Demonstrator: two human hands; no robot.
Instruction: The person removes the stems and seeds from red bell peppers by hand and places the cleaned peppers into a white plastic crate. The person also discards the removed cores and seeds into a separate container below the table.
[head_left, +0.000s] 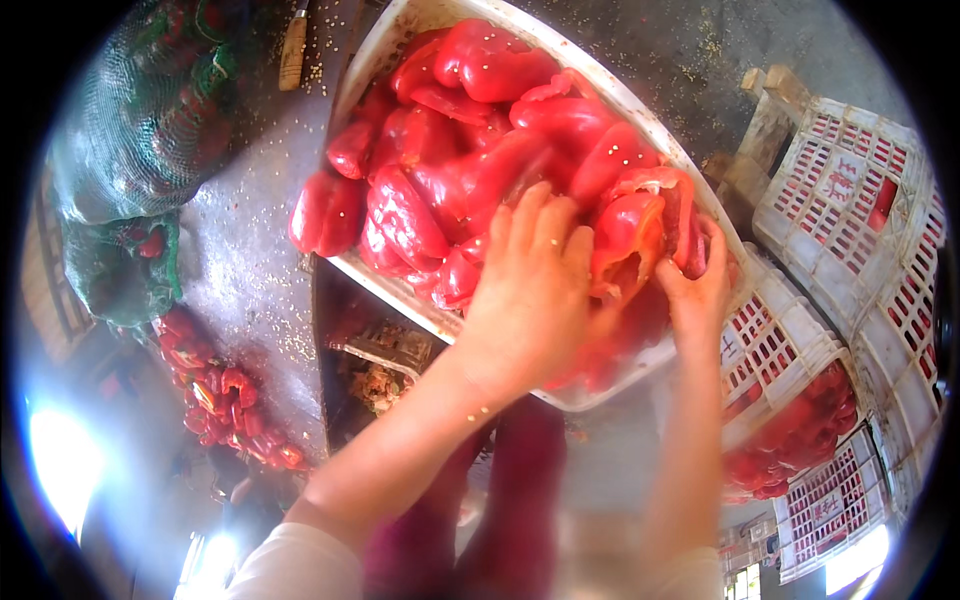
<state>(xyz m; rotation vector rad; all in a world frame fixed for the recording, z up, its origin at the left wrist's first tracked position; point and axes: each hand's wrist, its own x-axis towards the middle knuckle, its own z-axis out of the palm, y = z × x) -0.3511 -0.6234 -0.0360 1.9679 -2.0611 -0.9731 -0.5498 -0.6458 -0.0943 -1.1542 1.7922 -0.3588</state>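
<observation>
A white plastic crate (645, 97) full of red bell peppers (457, 176) stands before me, tilted in the view. My left hand (536, 270) lies back-up over the peppers in its near half, with its fingertips among them. Whether it grips one is hidden. At the crate's right side, my right hand (701, 274) has its thumb and fingers around the edge of a cut-open red pepper (679, 195). Beside that piece, between my hands, sits another opened pepper (630, 240) with its pale inside showing. Small pale seeds cling to several peppers and to my left forearm.
Left of the crate, a metal table (255, 277) carries scattered seeds, a wooden-handled tool (293, 52), green mesh sacks (142, 127) and loose red peppers (232, 397). White slotted crates (832, 180) of red peppers, bearing writing, stand at right. A scrap-filled container (382, 367) is below.
</observation>
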